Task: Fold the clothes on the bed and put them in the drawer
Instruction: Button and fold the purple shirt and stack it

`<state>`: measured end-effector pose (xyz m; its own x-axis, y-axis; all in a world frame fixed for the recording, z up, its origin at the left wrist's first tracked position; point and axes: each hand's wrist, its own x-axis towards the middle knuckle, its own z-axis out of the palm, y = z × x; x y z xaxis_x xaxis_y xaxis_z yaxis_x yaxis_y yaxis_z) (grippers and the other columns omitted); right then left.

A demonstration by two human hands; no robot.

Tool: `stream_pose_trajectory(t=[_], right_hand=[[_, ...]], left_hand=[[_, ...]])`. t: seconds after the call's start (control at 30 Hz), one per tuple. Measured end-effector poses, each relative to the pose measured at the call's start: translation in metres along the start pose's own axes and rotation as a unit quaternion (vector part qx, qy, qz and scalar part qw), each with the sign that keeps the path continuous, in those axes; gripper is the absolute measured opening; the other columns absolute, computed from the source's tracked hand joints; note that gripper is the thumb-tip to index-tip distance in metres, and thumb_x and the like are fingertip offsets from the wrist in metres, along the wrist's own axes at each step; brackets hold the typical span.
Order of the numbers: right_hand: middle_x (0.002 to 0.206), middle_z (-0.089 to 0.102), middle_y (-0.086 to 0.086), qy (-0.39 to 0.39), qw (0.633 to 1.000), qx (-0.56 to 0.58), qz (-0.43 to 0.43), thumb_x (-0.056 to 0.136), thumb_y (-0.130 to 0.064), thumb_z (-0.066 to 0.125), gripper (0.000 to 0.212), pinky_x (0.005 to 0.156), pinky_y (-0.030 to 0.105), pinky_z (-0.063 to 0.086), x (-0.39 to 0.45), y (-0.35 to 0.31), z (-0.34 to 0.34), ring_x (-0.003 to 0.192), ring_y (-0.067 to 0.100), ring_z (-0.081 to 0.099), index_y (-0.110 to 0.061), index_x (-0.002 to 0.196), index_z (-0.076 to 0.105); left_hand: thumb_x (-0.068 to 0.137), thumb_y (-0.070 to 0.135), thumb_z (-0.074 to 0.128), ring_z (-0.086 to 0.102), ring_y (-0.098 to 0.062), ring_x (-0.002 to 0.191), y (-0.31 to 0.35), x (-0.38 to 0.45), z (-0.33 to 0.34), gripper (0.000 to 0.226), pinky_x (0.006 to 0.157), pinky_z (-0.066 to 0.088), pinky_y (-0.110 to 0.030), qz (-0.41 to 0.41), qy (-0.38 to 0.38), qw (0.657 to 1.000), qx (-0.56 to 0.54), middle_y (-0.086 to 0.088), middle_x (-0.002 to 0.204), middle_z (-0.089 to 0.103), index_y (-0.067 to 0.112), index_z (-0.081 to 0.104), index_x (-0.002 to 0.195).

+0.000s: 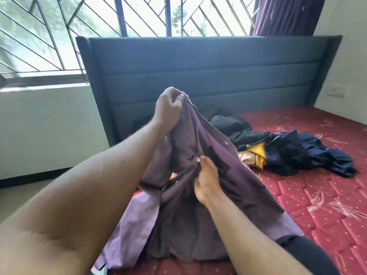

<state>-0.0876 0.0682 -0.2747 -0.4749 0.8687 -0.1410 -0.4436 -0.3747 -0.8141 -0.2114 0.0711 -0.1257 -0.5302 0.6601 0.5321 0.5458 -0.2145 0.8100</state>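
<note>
Purple shirt (pixel 198 175) up off the bed (pixel 317 205) at its near left corner, lower part trailing on the red mattress. The left hand (pixel 168 108) is raised high, fingers bunched and pinching the shirt's top edge, likely the collar. The right hand (pixel 204 185) sits lower, fingers curled onto the button strip right by a white button (pixel 197 159). So both hands are clamped on the same garment, one above the other, well apart.

By my reading this is the very start of the fold: the shirt is being sorted out and straightened, perhaps buttoned, and no crease has been laid yet. The next move calls for spreading it flat on the mattress, front closed, sleeves found and brought in.

Further along, toward the headboard (pixel 198 72), a heap of clothes (pixel 288 153) waits, unfolded: dark navy pieces with something yellow and something pale tucked among them.

As for containers, no drawer is in sight from here, so what it holds can't be told.
</note>
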Motion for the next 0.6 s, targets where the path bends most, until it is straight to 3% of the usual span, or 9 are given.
stream_pose_trajectory(t=[0.07,0.2,0.23,0.3,0.37,0.4,0.43,0.47,0.6], right_hand=[[0.103,0.066,0.015,-0.074,0.995,-0.007,0.065,0.100,-0.029,0.047,0.023,0.087,0.039,0.053,0.006,-0.037,-0.019,0.094,0.029,0.064,-0.013,0.105,0.063],[0.086,0.070,0.002,-0.209,0.911,-0.338,0.112,0.092,-0.059,0.050,0.046,0.064,0.028,0.056,0.006,-0.135,-0.038,0.074,0.015,0.067,-0.016,0.094,0.065],[0.082,0.068,-0.003,-0.217,0.850,-0.476,0.058,0.090,-0.052,0.061,0.034,0.062,0.025,0.052,0.010,-0.145,-0.039,0.073,0.012,0.065,-0.018,0.093,0.063],[0.090,0.064,-0.006,-0.205,0.642,-0.737,-0.046,0.081,-0.025,0.073,0.022,0.068,0.025,0.047,0.024,-0.146,-0.040,0.087,0.015,0.062,-0.019,0.098,0.060],[0.117,0.063,0.001,-0.204,0.443,-0.873,-0.019,0.080,-0.011,0.063,0.041,0.083,0.027,0.049,0.034,-0.113,-0.058,0.108,0.024,0.061,-0.021,0.119,0.058],[0.128,0.060,0.004,-0.195,0.393,-0.899,0.005,0.081,-0.010,0.059,0.049,0.090,0.029,0.048,0.036,-0.094,-0.074,0.116,0.026,0.059,-0.023,0.128,0.055],[0.132,0.058,0.007,-0.182,0.384,-0.905,0.029,0.081,-0.011,0.056,0.054,0.094,0.032,0.047,0.033,-0.072,-0.095,0.119,0.027,0.058,-0.028,0.132,0.052],[0.132,0.059,0.008,-0.156,0.410,-0.897,0.051,0.079,-0.012,0.053,0.056,0.094,0.034,0.048,0.030,-0.055,-0.113,0.119,0.028,0.058,-0.035,0.131,0.052],[0.113,0.066,0.005,-0.010,0.551,-0.835,-0.008,0.072,-0.014,0.051,0.025,0.079,0.032,0.048,0.027,-0.027,-0.153,0.103,0.027,0.064,-0.029,0.092,0.056]], left_hand=[[0.098,0.016,0.054,0.056,-0.009,0.075,-0.001,0.005,-0.020,0.009,0.074,0.044,-0.012,0.049,0.005,0.994,0.101,0.010,0.080,0.062,0.018,0.058,0.091],[0.094,0.025,0.050,0.058,-0.028,0.073,-0.030,-0.013,-0.061,0.008,0.073,0.052,-0.041,0.102,-0.020,0.965,0.243,-0.002,0.077,0.063,0.018,0.055,0.094],[0.094,0.025,0.049,0.059,-0.032,0.073,-0.041,-0.028,-0.065,0.010,0.072,0.051,-0.044,0.099,-0.019,0.963,0.250,-0.006,0.078,0.064,0.017,0.054,0.095],[0.094,0.023,0.047,0.061,-0.034,0.077,-0.068,-0.062,-0.069,0.013,0.073,0.050,-0.043,0.076,0.019,0.968,0.239,-0.009,0.082,0.065,0.014,0.055,0.096],[0.096,0.021,0.046,0.062,-0.036,0.083,-0.097,-0.099,-0.077,0.017,0.075,0.047,-0.039,0.029,0.076,0.971,0.223,-0.014,0.089,0.067,0.010,0.058,0.098],[0.097,0.018,0.047,0.063,-0.038,0.086,-0.112,-0.117,-0.083,0.016,0.075,0.045,-0.039,-0.005,0.095,0.971,0.219,-0.017,0.093,0.068,0.008,0.060,0.099],[0.098,0.013,0.049,0.063,-0.040,0.088,-0.129,-0.136,-0.090,0.014,0.076,0.045,-0.040,-0.047,0.100,0.968,0.223,-0.021,0.096,0.068,0.006,0.061,0.101],[0.098,0.010,0.051,0.063,-0.042,0.089,-0.144,-0.153,-0.098,0.013,0.076,0.045,-0.041,-0.084,0.104,0.964,0.231,-0.024,0.098,0.068,0.005,0.062,0.103],[0.098,0.013,0.051,0.061,-0.045,0.091,-0.199,-0.233,-0.113,0.009,0.075,0.045,-0.044,-0.227,0.075,0.928,0.286,-0.027,0.098,0.065,0.010,0.060,0.101]])
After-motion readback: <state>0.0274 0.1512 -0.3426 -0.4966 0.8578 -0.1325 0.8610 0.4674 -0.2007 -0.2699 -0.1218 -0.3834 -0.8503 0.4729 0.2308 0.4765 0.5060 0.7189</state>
